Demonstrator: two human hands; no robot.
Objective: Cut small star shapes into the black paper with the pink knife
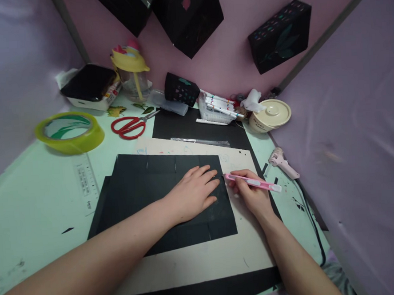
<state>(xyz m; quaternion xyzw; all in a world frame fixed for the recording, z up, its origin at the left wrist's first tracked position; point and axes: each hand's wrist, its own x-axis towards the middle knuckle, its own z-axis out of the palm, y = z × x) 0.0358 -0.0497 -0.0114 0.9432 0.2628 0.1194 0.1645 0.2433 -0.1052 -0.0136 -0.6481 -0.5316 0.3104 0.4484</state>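
Note:
My left hand [195, 194] lies flat on a sheet of black card [142, 186], its fingers spread toward the sheet's right edge. Short pale lines mark the card near its upper and lower edges. My right hand [253, 195] grips a pink utility knife [252, 181] like a pen. The knife's tip is at the card's right edge; whether it touches the card I cannot tell. Beneath the black card is a pale board [197, 265] with faint scribbles, lying over more black card [169, 122].
Red scissors [130, 126], a roll of yellow-green tape [69, 133] and a clear ruler [86, 181] lie to the left. Markers in a basket [216, 110], a lidded bowl [270, 116] and a corded glue gun [283, 162] stand right. Black decorated boxes [282, 35] hang above.

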